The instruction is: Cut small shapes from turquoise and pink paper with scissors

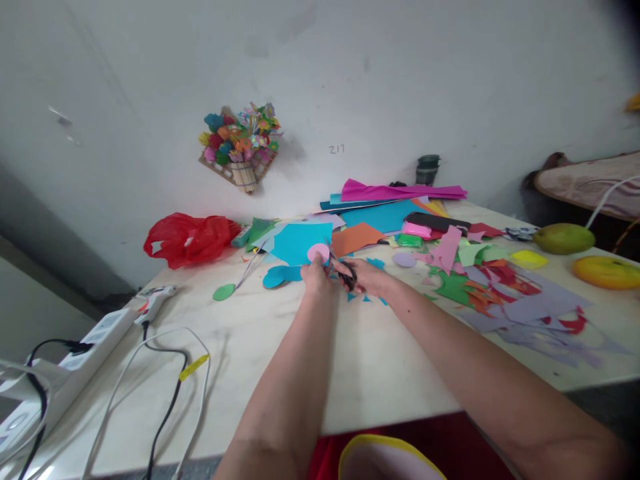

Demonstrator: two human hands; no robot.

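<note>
Wall (380, 87): moderately lit, cool grey, darker toward the lower left
Flower decoration (243, 143): soft shadow falling to its right
Counter (260, 360): brighter and evenly lit, with a small glare spot at the bottom left
White cable (206, 387): faint, soft-edged shadow beside it
Left hand (316, 273), right hand (367, 277): slightly soft, fine detail smeared
Paper scraps (545, 300): blurred toward the right
Frame edges: wide-angle stretching, dark upper-right corner

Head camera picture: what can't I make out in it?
All in the head view:
- Blades of the scissors: blurred, too small beside the pink circle.
- Inside of the red bag: hidden by its folds.
- Power strip: cut off by the left edge.
- Orange thing: cut off, right edge.
</note>
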